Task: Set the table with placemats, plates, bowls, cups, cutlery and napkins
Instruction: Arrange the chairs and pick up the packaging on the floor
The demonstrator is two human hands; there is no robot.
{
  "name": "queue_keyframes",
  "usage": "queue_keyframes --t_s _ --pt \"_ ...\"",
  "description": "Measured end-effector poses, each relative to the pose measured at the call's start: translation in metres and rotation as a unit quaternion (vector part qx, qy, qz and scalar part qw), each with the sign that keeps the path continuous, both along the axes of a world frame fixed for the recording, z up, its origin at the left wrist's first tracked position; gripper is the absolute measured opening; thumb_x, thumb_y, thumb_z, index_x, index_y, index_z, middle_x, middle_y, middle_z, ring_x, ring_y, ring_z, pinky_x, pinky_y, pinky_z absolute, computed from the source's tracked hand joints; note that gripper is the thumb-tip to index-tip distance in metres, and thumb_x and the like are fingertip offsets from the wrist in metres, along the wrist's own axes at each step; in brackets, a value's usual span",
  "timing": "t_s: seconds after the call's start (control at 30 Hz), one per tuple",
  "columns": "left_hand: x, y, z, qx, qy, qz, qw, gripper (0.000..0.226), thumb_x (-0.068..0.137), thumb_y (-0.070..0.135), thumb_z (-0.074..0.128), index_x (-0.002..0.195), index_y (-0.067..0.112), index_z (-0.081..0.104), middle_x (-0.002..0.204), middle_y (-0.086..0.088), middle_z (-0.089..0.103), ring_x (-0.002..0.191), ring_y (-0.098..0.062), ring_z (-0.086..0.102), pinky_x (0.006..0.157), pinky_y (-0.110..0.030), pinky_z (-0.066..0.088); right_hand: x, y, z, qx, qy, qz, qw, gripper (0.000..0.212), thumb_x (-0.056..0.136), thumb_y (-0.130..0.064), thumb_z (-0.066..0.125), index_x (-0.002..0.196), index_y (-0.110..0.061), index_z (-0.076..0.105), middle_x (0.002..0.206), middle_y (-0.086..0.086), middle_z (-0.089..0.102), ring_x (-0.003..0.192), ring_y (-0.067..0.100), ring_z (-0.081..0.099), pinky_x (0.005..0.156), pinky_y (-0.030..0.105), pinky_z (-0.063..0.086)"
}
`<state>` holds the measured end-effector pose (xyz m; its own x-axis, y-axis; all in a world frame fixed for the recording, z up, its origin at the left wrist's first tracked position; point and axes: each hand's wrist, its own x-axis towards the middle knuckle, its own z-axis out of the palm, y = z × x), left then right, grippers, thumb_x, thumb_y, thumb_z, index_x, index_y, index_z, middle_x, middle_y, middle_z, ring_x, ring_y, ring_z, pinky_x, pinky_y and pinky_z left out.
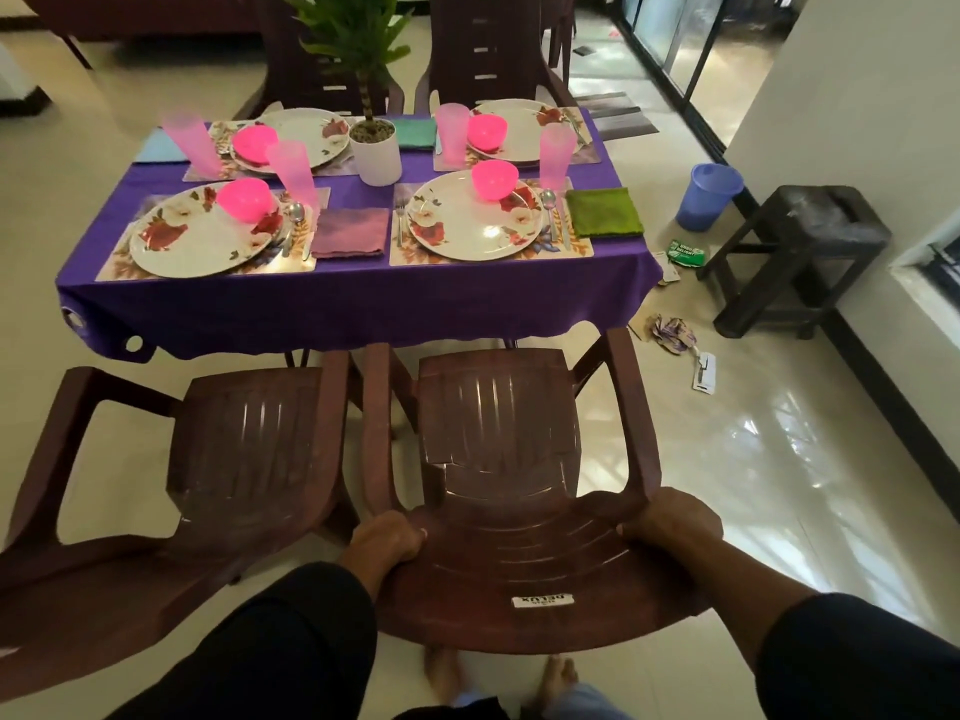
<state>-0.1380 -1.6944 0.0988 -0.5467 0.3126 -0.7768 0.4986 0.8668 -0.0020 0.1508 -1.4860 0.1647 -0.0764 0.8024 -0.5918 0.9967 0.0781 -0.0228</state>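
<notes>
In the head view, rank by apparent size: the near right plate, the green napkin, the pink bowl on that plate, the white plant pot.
1. Near right plate
2. Green napkin
3. White plant pot and pink bowl: too alike to rank, and the pot stands farther away.

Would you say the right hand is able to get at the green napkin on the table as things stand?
Probably not without stepping in: the right hand grips the back of the brown chair, which stands between the person and the table, and the green napkin lies well beyond it.
</notes>
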Motion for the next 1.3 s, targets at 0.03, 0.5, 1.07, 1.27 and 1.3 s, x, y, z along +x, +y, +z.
queue_keyframes --t_s 0.03,0.5,1.07,1.27,1.3 --pt "-0.002 0.001 0.000 -0.001 -0.002 0.006 1.000 0.056 0.103 0.053 0.051 0.142 0.013 0.059 0.141 -0.008 0.062 0.128 -0.027 0.061 0.109 -0.038 0.048 -0.002 0.001 0.000 0.001 -0.002 0.003 1.000 0.052 0.070 -0.052 0.083 0.111 -0.027 0.064 0.093 -0.008 0.064 0.083 0.016 0.063 0.068 0.027 0.050" --pt "-0.009 0.003 0.004 -0.005 0.003 0.010 1.000 0.053 0.103 0.050 0.053 0.139 0.011 0.061 0.139 -0.009 0.063 0.127 -0.027 0.061 0.106 -0.036 0.049 -0.014 0.004 -0.005 -0.007 -0.033 0.011 0.999 0.053 0.071 -0.051 0.082 0.114 -0.024 0.066 0.093 -0.006 0.066 0.084 0.017 0.066 0.067 0.028 0.052" --pt "-0.017 0.009 0.000 -0.010 0.007 -0.015 1.000 0.058 0.105 0.052 0.051 0.144 0.009 0.055 0.146 -0.011 0.058 0.134 -0.028 0.056 0.110 -0.037 0.043 -0.014 0.001 -0.007 -0.011 -0.044 0.012 0.999 0.054 0.073 -0.053 0.079 0.118 -0.026 0.065 0.098 -0.007 0.067 0.090 0.016 0.067 0.071 0.027 0.052" --pt "-0.016 0.010 -0.002 -0.016 -0.008 -0.008 1.000 0.056 0.104 0.051 0.053 0.142 0.010 0.058 0.141 -0.010 0.061 0.129 -0.028 0.059 0.108 -0.038 0.046 -0.014 0.002 -0.004 -0.016 -0.054 0.009 0.998 0.057 0.076 -0.053 0.079 0.124 -0.026 0.064 0.099 -0.007 0.066 0.087 0.016 0.065 0.072 0.028 0.053" --pt "-0.016 0.009 -0.002 -0.016 -0.011 -0.009 1.000 0.056 0.104 0.050 0.053 0.142 0.010 0.058 0.141 -0.010 0.061 0.128 -0.028 0.059 0.109 -0.038 0.046 -0.014 0.002 -0.004 -0.019 -0.053 0.006 0.998 0.057 0.076 -0.052 0.079 0.125 -0.026 0.064 0.099 -0.006 0.066 0.087 0.016 0.066 0.073 0.028 0.054"
